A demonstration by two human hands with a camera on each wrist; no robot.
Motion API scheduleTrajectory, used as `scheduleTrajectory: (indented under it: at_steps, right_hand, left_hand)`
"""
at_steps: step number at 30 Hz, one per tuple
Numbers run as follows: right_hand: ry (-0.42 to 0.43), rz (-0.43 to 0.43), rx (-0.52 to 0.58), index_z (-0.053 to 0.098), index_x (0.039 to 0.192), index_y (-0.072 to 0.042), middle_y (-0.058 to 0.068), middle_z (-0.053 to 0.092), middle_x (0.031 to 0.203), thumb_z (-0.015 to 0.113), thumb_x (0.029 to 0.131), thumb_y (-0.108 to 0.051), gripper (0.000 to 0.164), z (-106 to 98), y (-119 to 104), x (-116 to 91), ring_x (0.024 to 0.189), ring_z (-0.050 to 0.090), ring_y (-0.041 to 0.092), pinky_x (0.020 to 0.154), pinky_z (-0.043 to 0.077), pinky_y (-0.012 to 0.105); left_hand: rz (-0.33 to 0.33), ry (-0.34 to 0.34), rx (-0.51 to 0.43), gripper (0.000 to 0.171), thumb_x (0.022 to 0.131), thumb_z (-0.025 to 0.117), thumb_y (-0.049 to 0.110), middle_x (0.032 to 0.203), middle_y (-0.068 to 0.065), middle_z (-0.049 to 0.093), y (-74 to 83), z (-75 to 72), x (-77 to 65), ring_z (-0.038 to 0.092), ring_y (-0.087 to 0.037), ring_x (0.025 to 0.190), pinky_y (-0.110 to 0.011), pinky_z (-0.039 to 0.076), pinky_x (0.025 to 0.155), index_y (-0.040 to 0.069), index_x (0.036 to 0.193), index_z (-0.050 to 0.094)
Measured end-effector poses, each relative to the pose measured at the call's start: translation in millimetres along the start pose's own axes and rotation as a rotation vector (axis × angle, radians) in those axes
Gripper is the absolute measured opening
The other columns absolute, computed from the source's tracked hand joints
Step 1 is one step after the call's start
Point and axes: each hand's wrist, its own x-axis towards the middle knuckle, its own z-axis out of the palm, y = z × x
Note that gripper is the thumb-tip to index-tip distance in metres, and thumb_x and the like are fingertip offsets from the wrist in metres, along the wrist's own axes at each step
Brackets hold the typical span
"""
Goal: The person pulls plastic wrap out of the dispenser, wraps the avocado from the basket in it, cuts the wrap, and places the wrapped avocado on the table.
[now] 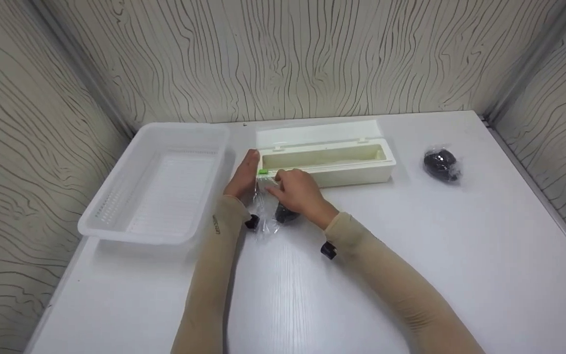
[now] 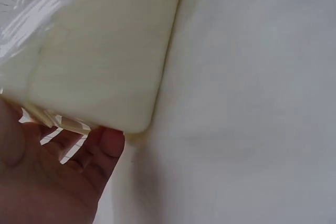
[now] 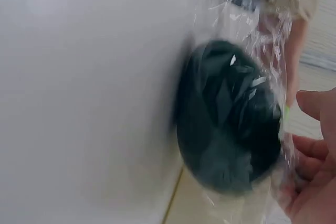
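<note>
A long white cling film dispenser box point(image 1: 352, 174) stands with its lid point(image 1: 317, 129) raised at the back. My left hand point(image 1: 244, 178) grips its left end, fingers curled at the edge in the left wrist view. At the front rim, beside a green slide cutter point(image 1: 263, 171), my right hand point(image 1: 300, 191) has curled fingers against clear cling film point(image 1: 263, 211), which it appears to pinch. Beneath that hand is a dark rounded object point(image 3: 228, 119), partly covered by film; its kind cannot be told. The right hand hides much of it in the head view.
A white plastic basket point(image 1: 153, 236) with a slotted bottom stands on the left of the white table point(image 1: 484, 275). Another dark rounded object point(image 1: 441, 164), wrapped in film, lies at the right. Patterned walls point(image 1: 312, 59) enclose the table's back and sides.
</note>
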Motion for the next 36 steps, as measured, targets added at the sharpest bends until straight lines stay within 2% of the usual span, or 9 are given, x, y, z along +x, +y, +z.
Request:
scheduleTrajectory:
  at_steps: [4, 8, 11, 13, 16, 22, 28, 33, 36]
  right_hand:
    - [0.026, 0.047, -0.076, 0.070, 0.084, -0.007, 0.006, 0.064, 0.073, 0.066, 0.096, -0.055, 0.050, 12.3, -12.7, 4.0, 0.074, 0.063, 0.026, 0.062, 0.053, 0.043]
    - [0.069, 0.112, -0.078, 0.052, 0.062, -0.015, -0.003, 0.049, 0.059, 0.063, 0.096, -0.062, 0.059, 19.6, -19.0, 10.4, 0.060, 0.054, 0.019, 0.050, 0.041, 0.036]
    - [0.106, 0.140, -0.046, 0.045, 0.058, -0.018, -0.006, 0.040, 0.054, 0.066, 0.095, -0.058, 0.059, 21.3, -18.2, 14.1, 0.056, 0.048, 0.017, 0.050, 0.034, 0.032]
    - [0.130, 0.139, -0.029, 0.049, 0.056, -0.017, -0.006, 0.041, 0.053, 0.070, 0.095, -0.052, 0.057, 21.3, -16.6, 15.5, 0.057, 0.049, 0.017, 0.052, 0.035, 0.033]
    - [0.136, 0.123, 0.010, 0.062, 0.061, -0.014, -0.003, 0.051, 0.055, 0.072, 0.095, -0.041, 0.045, 21.1, -14.4, 16.4, 0.061, 0.056, 0.021, 0.056, 0.042, 0.037]
    - [0.111, 0.084, 0.048, 0.077, 0.076, -0.011, 0.006, 0.072, 0.071, 0.071, 0.095, -0.026, 0.025, 21.2, -12.1, 15.9, 0.073, 0.068, 0.030, 0.068, 0.053, 0.046]
    - [0.079, 0.071, 0.051, 0.083, 0.093, -0.015, 0.004, 0.080, 0.090, 0.074, 0.090, -0.015, 0.009, 17.1, -8.5, 14.9, 0.084, 0.072, 0.031, 0.076, 0.056, 0.047]
    - [0.041, 0.043, 0.052, 0.083, 0.100, -0.017, 0.002, 0.081, 0.096, 0.073, 0.079, 0.002, 0.029, 14.6, -2.7, 15.4, 0.087, 0.073, 0.031, 0.078, 0.056, 0.047]
    - [0.004, 0.030, 0.080, 0.082, 0.105, -0.016, 0.003, 0.081, 0.102, 0.073, 0.081, 0.002, 0.033, 14.1, 0.6, 15.7, 0.093, 0.073, 0.031, 0.084, 0.056, 0.047]
  left_hand:
    - [-0.022, 0.001, 0.025, 0.048, 0.112, 0.022, 0.049, 0.142, -0.009, 0.056, -2.0, -2.1, 2.9, 0.050, -0.024, 0.135, -0.044, 0.032, 0.124, 0.019, 0.141, 0.046]
    - [-0.039, -0.016, 0.016, 0.050, 0.111, 0.024, 0.052, 0.146, -0.007, 0.054, -0.4, -1.3, 5.9, 0.047, -0.023, 0.139, -0.044, 0.030, 0.126, 0.020, 0.144, 0.045]
    - [-0.052, -0.041, 0.021, 0.051, 0.111, 0.027, 0.053, 0.147, -0.006, 0.054, 3.5, -1.6, 7.6, 0.048, -0.022, 0.138, -0.043, 0.031, 0.125, 0.020, 0.146, 0.044]
    - [-0.062, -0.053, 0.016, 0.051, 0.111, 0.030, 0.052, 0.146, -0.009, 0.055, 7.2, -3.3, 7.4, 0.050, -0.024, 0.135, -0.045, 0.035, 0.122, 0.018, 0.147, 0.044]
    - [-0.089, -0.066, 0.020, 0.059, 0.110, 0.033, 0.054, 0.152, -0.012, 0.050, 13.7, -6.3, 5.5, 0.045, -0.029, 0.141, -0.049, 0.033, 0.122, 0.014, 0.153, 0.039]
    - [-0.177, -0.110, 0.086, 0.082, 0.104, 0.043, 0.060, 0.169, -0.012, 0.029, 18.2, -3.2, 1.7, 0.022, -0.031, 0.159, -0.052, 0.019, 0.129, 0.017, 0.166, 0.011]
    - [-0.153, -0.091, 0.065, 0.068, 0.107, 0.040, 0.052, 0.165, -0.008, 0.035, 12.1, 1.7, 5.2, 0.027, -0.025, 0.157, -0.046, 0.020, 0.130, 0.019, 0.162, 0.017]
    - [-0.146, -0.091, 0.030, 0.064, 0.108, 0.037, 0.053, 0.160, -0.008, 0.040, 9.6, 1.8, 6.6, 0.032, -0.023, 0.153, -0.045, 0.020, 0.130, 0.018, 0.159, 0.021]
    - [-0.149, -0.095, 0.032, 0.064, 0.108, 0.036, 0.053, 0.161, -0.009, 0.039, 9.4, 0.5, 6.0, 0.031, -0.024, 0.154, -0.045, 0.019, 0.130, 0.018, 0.160, 0.020]
